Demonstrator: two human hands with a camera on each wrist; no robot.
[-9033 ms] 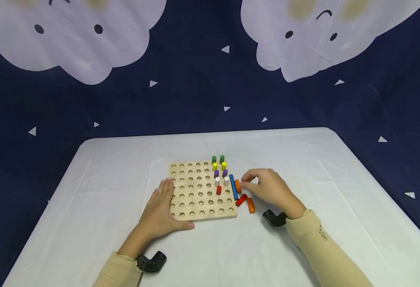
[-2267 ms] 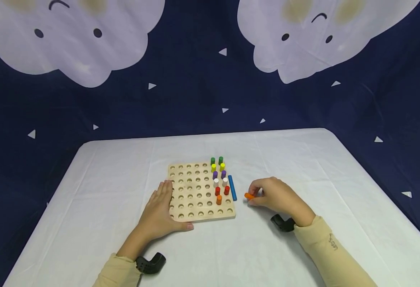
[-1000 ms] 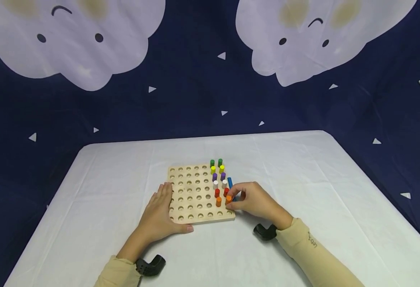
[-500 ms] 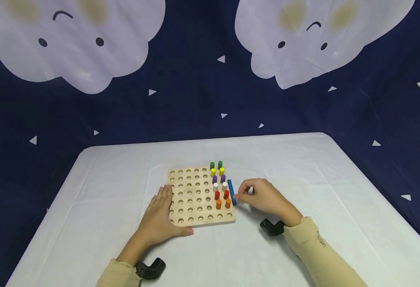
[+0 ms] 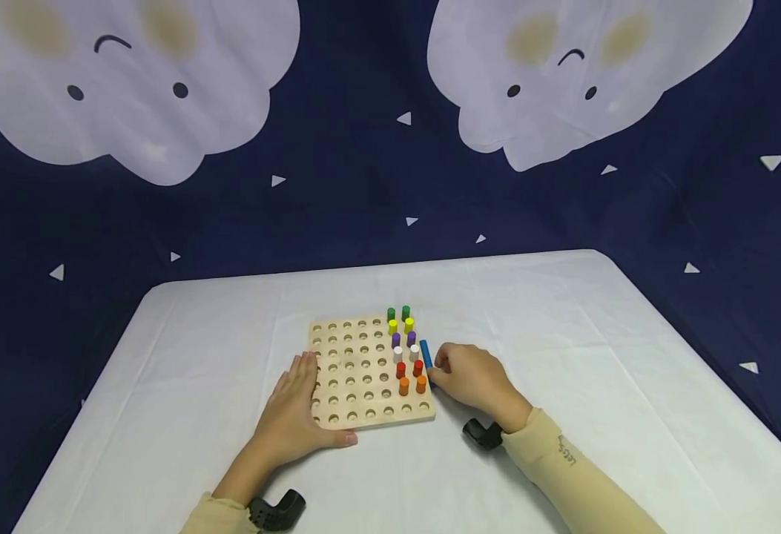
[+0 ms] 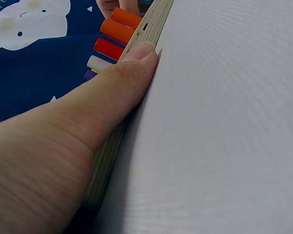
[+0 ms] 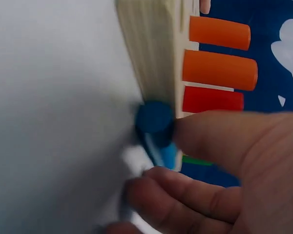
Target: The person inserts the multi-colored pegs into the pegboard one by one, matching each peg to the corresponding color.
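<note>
White tablecloth (image 5: 564, 356) over table; navy backdrop (image 5: 363, 170) behind (cloud faces, small triangles)

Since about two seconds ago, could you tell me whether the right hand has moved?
Yes. The right hand has moved left, from out on the cloth to the wooden board's right edge, at the blue peg.

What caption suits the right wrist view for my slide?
Right hand pinches a blue wooden peg beside the pale wooden pegboard.
</note>
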